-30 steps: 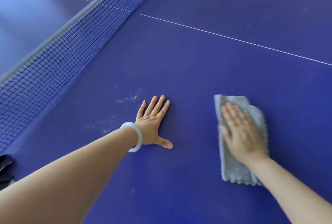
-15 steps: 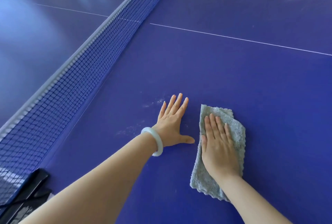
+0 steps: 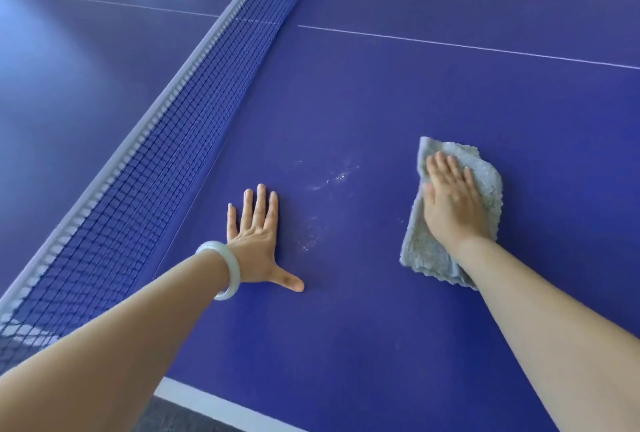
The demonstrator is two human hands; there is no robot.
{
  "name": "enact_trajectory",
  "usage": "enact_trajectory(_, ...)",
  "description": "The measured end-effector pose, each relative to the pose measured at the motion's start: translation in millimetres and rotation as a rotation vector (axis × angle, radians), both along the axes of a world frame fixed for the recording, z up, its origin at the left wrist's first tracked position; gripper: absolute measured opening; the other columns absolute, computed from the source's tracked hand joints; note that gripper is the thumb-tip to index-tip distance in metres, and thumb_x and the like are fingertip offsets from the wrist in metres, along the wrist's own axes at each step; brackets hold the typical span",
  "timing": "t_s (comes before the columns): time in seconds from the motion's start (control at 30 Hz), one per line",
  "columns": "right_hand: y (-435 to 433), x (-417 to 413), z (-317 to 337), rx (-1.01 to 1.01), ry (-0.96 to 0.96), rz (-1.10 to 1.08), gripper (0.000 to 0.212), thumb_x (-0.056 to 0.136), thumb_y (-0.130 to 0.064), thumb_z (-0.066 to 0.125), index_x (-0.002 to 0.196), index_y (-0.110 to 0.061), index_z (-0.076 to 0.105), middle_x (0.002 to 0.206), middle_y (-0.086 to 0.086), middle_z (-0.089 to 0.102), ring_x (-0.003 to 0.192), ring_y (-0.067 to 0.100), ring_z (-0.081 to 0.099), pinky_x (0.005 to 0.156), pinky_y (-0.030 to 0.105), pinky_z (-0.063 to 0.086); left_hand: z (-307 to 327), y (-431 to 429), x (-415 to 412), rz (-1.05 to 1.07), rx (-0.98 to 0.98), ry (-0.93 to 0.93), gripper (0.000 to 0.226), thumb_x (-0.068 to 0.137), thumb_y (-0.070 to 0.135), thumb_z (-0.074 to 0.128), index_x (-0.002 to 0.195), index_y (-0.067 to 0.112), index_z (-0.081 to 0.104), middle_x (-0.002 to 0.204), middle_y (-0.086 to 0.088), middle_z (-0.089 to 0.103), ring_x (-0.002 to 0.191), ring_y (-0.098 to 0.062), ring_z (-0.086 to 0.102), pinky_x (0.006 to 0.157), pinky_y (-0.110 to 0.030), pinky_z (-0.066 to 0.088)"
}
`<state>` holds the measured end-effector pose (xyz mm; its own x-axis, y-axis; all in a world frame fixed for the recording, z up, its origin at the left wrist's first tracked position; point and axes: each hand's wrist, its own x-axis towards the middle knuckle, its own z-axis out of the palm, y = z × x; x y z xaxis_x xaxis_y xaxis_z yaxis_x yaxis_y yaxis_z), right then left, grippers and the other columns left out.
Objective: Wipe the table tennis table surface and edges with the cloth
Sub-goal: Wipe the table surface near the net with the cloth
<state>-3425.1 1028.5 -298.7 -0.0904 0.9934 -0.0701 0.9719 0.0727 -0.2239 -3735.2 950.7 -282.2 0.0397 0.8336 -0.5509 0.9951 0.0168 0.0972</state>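
The grey cloth (image 3: 488, 182) lies folded flat on the blue bench (image 3: 381, 102), right of centre in the view. Its long axis runs from the near side toward the far side, roughly in line with the forearm above it. The right grip (image 3: 450, 203) covers its middle: palm down, fingers straight and close together, pressing the cloth onto the surface, with no fold pinched or curled round. What the next pass likely turns on is the pale dusty smudges (image 3: 332, 178), which lie to the left of the cloth, apart from its left edge and between the two hands. A sideways sweep toward the net (image 3: 173, 140) would take the cloth's long side across them. The left grip (image 3: 254, 241) rests flat on the bare bench just beyond the smudges, fingers straight, thumb stretched out, holding nothing. It sits in the path of such a sweep. A pale bracelet (image 3: 225, 269) circles that wrist. The white edge stripe (image 3: 214, 404) shows at the near side, well apart from the cloth.
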Motion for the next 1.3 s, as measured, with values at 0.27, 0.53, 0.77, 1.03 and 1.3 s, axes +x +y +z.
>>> enact_trajectory(0.27, -29.8, -4.1, -7.4, 0.034, -0.083, 0.311, 0.063, 0.105, -0.048, 0.008, 0.159, -0.017, 0.005, 0.167, -0.003, -0.002, 0.154, 0.009, -0.007, 0.127, 0.036, 0.000, -1.3, -0.1, -1.8, 0.004, -0.012, -0.016, 0.164, 0.042, 0.087, 0.071, 0.131, 0.020, -0.049, 0.137, 0.001, -0.057, 0.130, -0.025, -0.052, 0.115, -0.053, -0.023)
enact_trajectory(0.53, 30.2, -85.6, -2.1, 0.000, 0.016, 0.093, 0.058, 0.105, -0.022, 0.027, 0.160, -0.013, 0.012, 0.168, 0.001, 0.005, 0.155, 0.015, -0.002, 0.126, 0.036, -0.005, -3.0, 2.1, -4.2, -0.012, -0.037, -0.030, 0.164, 0.040, 0.091, 0.068, 0.126, 0.019, -0.053, 0.132, 0.000, -0.060, 0.126, -0.026, -0.055, 0.113, -0.056, -0.024)
enact_trajectory(0.77, -2.9, -34.2, -0.9, 0.014, 0.080, 0.458, 0.051, 0.106, -0.015, 0.035, 0.156, -0.016, 0.026, 0.164, -0.003, 0.022, 0.153, 0.008, 0.013, 0.125, 0.027, 0.002, -2.8, 0.0, -2.7, -0.003, 0.003, -0.037, 0.165, 0.043, 0.086, 0.072, 0.143, 0.016, -0.040, 0.140, 0.001, -0.054, 0.131, -0.024, -0.050, 0.114, -0.053, -0.024)
enact_trajectory(1.03, 5.6, 19.7, -1.2, 0.018, -0.096, -0.335, 0.061, 0.105, -0.034, 0.023, 0.158, -0.006, 0.016, 0.167, 0.012, 0.014, 0.154, 0.024, 0.011, 0.125, 0.042, 0.007, -11.9, 1.6, -3.7, -0.007, 0.018, -0.045, 0.164, 0.040, 0.090, 0.068, 0.130, 0.018, -0.048, 0.136, 0.000, -0.057, 0.125, -0.025, -0.055, 0.112, -0.055, -0.026)
enact_trajectory(1.3, -2.9, -126.3, 2.8, -0.068, 0.106, 0.543, 0.054, 0.108, -0.023, 0.036, 0.158, -0.023, 0.018, 0.165, -0.011, 0.008, 0.153, 0.005, -0.001, 0.124, 0.027, -0.009, -7.9, 0.2, -6.4, -0.008, 0.014, -0.088, 0.164, 0.040, 0.089, 0.070, 0.132, 0.020, -0.046, 0.138, 0.000, -0.055, 0.122, -0.021, -0.056, 0.114, -0.056, -0.024)
